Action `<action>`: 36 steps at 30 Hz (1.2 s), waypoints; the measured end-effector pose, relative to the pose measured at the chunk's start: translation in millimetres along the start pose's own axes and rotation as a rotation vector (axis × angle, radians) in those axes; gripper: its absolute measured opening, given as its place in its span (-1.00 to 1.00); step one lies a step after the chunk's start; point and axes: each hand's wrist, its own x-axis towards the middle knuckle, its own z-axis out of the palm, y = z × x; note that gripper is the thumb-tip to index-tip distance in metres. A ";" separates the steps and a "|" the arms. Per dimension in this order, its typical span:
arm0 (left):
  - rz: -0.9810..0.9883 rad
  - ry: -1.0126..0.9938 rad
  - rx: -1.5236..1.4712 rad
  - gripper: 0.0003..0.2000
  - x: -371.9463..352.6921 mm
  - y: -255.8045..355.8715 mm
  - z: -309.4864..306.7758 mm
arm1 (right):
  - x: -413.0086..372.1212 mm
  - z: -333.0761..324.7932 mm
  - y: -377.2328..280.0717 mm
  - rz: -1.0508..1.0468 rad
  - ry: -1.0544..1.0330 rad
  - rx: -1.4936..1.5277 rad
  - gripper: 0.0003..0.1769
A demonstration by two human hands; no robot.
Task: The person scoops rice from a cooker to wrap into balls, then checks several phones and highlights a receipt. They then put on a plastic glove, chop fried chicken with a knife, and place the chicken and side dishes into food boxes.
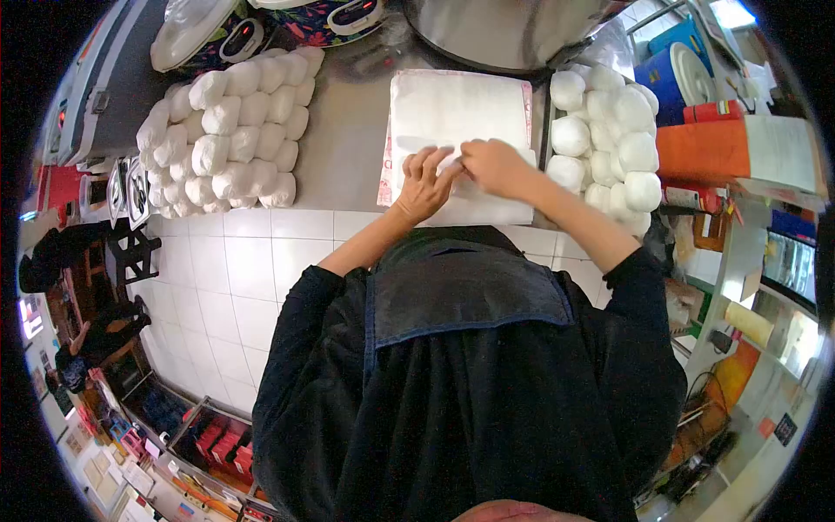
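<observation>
A stack of white sheets (461, 109) lies on the metal counter (348, 130), with a pink-patterned edge showing at its sides. Over the lower half of the stack, my left hand (424, 184) has its fingers bent and touching the sheet. My right hand (496, 167) is closed at the fingertips, close beside the left fingers; what it pinches is too small to make out. Rounded white bundles are piled to the left (235, 122) and to the right (609, 130) of the stack.
A large metal pan (513, 30) stands behind the sheets. Two patterned pots, one at the back left (204, 39), are beyond the left pile. A blue bucket (665, 78) and an orange box (704, 148) sit at the right. Two people are in the far left background.
</observation>
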 end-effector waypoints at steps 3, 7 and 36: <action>-0.049 -0.187 0.079 -0.69 19.6 0.2 -24.1 | -24.4 43.2 -2.9 -0.203 0.454 -0.194 -0.70; 0.164 -0.381 -0.241 -0.70 -7.0 -31.8 -15.0 | -60.4 45.9 -3.3 -0.187 0.695 -0.085 -0.61; -0.174 -0.971 0.052 -0.49 80.1 -48.2 2.1 | -8.2 3.2 33.5 0.257 0.381 -0.108 -0.66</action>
